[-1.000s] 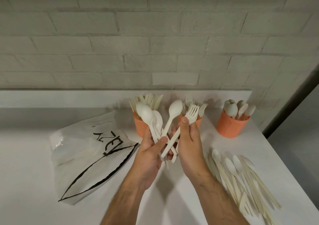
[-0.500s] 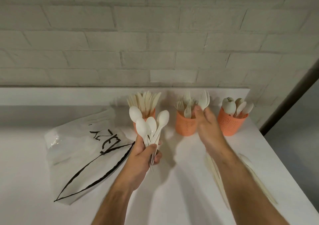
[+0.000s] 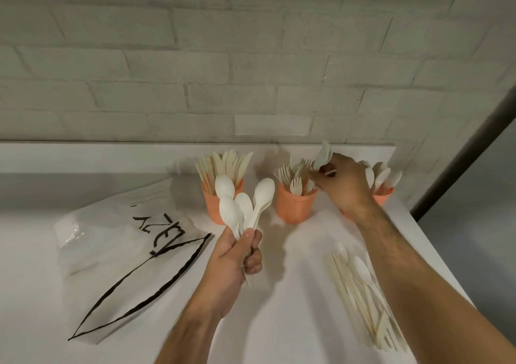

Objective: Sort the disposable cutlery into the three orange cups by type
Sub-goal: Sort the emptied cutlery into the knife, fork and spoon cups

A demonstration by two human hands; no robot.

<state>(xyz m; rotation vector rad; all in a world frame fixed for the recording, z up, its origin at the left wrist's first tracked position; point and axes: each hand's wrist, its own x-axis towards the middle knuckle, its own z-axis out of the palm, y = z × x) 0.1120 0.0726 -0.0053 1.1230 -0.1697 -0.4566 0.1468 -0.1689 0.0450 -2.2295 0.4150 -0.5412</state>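
Right hand point(image 3: 344, 186), forks delivered, is now pinching one piece point(image 3: 324, 155) above fork cup point(image 3: 296, 204); left hand point(image 3: 237, 254) is still gripping spoons point(image 3: 243, 204).

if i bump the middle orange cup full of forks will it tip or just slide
The middle cup probably tips fairly easily: it looks like thin perforated plastic, so likely light. The forks stand tall above its rim and splay outward, which likely puts the weight high. On the smooth white table, a low push may slide it instead.
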